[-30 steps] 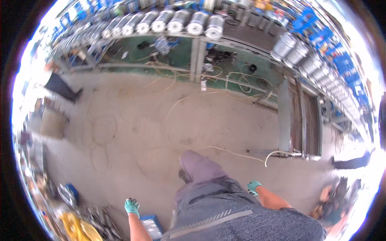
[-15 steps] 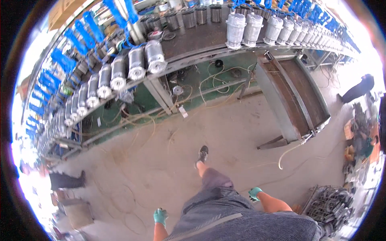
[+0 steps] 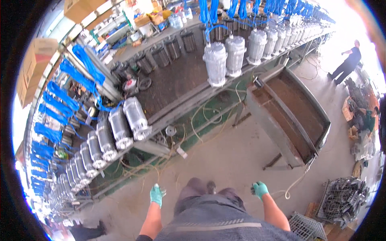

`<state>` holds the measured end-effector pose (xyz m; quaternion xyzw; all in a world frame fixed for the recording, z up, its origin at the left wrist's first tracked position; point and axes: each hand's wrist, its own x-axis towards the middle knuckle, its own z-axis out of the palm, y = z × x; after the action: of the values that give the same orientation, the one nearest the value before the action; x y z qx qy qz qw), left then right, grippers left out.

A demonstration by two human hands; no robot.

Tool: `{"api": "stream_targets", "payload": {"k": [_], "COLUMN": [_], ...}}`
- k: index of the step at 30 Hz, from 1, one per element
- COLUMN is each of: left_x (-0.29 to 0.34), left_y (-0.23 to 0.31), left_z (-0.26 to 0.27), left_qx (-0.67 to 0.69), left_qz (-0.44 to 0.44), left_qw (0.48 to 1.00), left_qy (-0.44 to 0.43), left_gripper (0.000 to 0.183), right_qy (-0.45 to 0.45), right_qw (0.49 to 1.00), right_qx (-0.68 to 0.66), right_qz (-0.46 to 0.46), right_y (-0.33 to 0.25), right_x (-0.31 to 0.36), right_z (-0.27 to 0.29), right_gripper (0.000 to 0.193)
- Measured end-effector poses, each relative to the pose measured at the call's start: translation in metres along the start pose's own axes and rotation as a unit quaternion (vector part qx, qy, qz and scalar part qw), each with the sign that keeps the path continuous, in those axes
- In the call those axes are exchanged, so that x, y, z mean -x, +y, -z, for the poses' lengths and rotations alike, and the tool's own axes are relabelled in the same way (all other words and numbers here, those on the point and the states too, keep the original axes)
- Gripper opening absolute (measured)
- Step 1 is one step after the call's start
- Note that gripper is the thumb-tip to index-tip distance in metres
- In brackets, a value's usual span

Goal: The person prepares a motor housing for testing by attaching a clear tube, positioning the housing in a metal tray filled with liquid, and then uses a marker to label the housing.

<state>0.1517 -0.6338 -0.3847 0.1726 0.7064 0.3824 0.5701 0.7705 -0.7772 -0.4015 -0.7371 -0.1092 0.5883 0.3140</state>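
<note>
Left hand: green-gloved, fingers loosely curled, nothing seen in it; how far they close I cannot tell
Right hand: green-gloved too, fingers bent inward, nothing seen held; fully closed or not, I cannot tell
Silver motors: in a row on the edge of the bench, ahead and to the left, well apart from the left hand, which is the nearer of the two
Motor axes: each long axis runs across the bench edge, flange ends toward the floor side
Pale hose: its loop lies to the right of the right hand, near it in the view, no contact visible
Metal trough: ahead and to the right, right hand nearer; its length slants from upper left to lower right
Wrapped motors: farther ahead along the bench, seemingly upright, blue cords above them
Bench top: dark, showing between the two motor groups, darker cylinders toward its far side
Floor: grey concrete between hands and bench
Right side: dark metal parts heaped beyond a wire crate; a person stands well apart, past the trough
</note>
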Motion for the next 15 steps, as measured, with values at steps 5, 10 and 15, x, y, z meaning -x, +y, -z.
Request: {"api": "stream_targets", "payload": {"k": [5,10,15], "left_x": [-0.072,-0.13,-0.179], "left_y": [0.22,0.406,0.526], "left_z": [-0.201,-0.394,-0.557], "left_qx": [-0.043,-0.003,0.065], "left_qz": [-0.203,-0.348,-0.374], "left_qw": [0.966,0.906,0.868], "left_qy": [-0.153,-0.241,-0.32], "left_gripper": [0.037,0.036,0.033], "right_qy": [0.105,0.191,0.22], "right_qw": [0.977,0.937,0.952], "right_qx": [-0.162,-0.211,-0.14], "right_qz": [-0.093,-0.202,-0.158], "right_y": [0.09,0.136,-0.032], "right_x": [0.003,0.013,-0.013], "right_z": [0.009,0.006,-0.031], "right_gripper": [0.021,0.014,0.015]}}
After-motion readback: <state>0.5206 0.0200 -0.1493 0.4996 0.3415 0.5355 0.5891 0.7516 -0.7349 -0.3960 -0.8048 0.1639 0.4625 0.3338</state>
